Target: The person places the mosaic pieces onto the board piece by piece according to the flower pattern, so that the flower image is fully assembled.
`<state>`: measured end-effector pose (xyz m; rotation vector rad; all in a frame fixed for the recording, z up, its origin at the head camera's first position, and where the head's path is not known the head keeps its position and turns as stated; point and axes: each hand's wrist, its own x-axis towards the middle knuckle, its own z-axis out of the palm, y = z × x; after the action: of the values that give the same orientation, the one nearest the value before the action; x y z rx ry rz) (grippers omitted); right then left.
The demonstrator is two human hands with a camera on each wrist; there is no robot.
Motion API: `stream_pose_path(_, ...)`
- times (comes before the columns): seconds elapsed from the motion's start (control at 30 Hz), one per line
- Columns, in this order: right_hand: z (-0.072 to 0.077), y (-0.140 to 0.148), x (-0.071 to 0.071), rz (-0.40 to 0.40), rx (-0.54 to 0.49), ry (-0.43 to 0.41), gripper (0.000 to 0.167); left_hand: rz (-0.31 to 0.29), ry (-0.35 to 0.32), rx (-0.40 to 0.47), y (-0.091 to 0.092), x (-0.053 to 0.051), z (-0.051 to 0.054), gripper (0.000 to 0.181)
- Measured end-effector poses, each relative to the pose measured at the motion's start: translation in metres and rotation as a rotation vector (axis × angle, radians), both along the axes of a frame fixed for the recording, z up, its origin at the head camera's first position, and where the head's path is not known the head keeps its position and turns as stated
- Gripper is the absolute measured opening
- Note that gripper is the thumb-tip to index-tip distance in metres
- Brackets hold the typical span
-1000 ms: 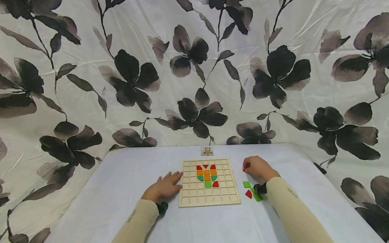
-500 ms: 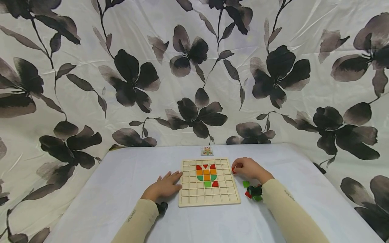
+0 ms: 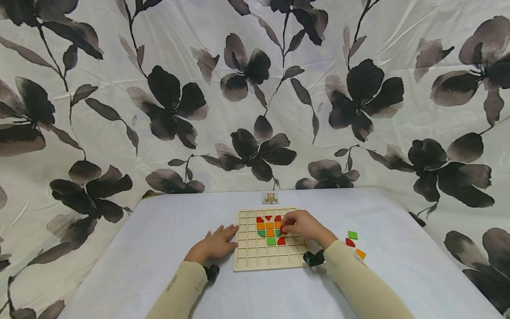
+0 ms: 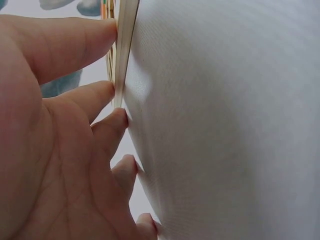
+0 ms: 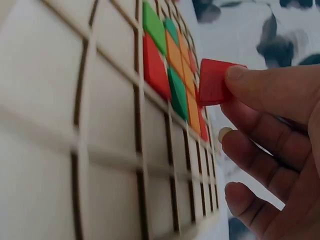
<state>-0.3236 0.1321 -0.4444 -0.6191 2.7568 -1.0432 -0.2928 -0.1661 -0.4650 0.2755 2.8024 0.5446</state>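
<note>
I find the red tile (image 5: 214, 82) over the right-centre of the gridded wooden board (image 3: 255, 259), just right of the green half-round tiles (image 3: 261, 233); whether it touches the board I cannot tell. Its visible outline is near square, part covered by the thumb, so I can establish no long axis. Its free edge points away from the fingers, toward the laid tiles.

Grip: the right hand (image 3: 306, 225) is clamped on that tile between thumb and finger. The left hand (image 3: 212, 246) has its digits spread and extended, thumb and forefinger against the board's left edge.

Writing: I note dark lettering on the left sleeve (image 3: 175, 288) and the right sleeve (image 3: 366, 274), too small to read with certainty.

Laid on the board: red, orange and green tiles in a flower-like figure. To the right on the white cloth (image 3: 159, 235) I record a green square tile (image 3: 352, 235), a red petal-shaped tile (image 3: 349, 243) and an orange tile (image 3: 360, 254). A small pattern card (image 3: 271, 197) lies beyond the board, before a floral backdrop (image 3: 255, 106).
</note>
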Motion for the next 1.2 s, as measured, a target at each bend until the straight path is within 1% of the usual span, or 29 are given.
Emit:
stream_pose_path(0.13,-0.003,-0.017,0.002,0.039,-0.015,0.027,0.004,0.002,-0.002,-0.001,-0.001,-0.001,-0.001,0.061)
stream_pose_path(0.23,-0.003,-0.028,0.005,0.064,-0.022,0.027,0.004,0.003,-0.006,0.000,-0.001,-0.001,-0.001,0.061)
stream_pose_path(0.37,-0.004,-0.041,0.010,0.102,0.003,0.054,0.006,0.002,-0.006,-0.002,0.000,-0.001,-0.002,0.061)
stream_pose_path(0.57,-0.006,-0.054,0.012,0.135,0.052,0.100,0.005,0.006,-0.013,0.008,0.001,0.000,0.000,0.061)
stream_pose_path(0.77,-0.007,-0.062,0.013,0.152,0.093,0.120,0.006,-0.003,0.002,0.012,0.000,0.001,0.001,0.060)
stream_pose_path(0.97,-0.009,-0.065,0.016,0.154,0.102,0.121,0.003,-0.006,0.012,0.021,0.000,0.002,0.000,0.059)
stream_pose_path(1.03,-0.009,-0.066,0.017,0.148,0.115,0.118,0.004,-0.004,0.012,0.018,0.000,0.002,0.000,0.060)
stream_pose_path(1.2,-0.012,-0.069,0.019,0.139,0.163,0.160,0.010,0.000,0.006,0.012,-0.001,0.001,-0.001,0.060)
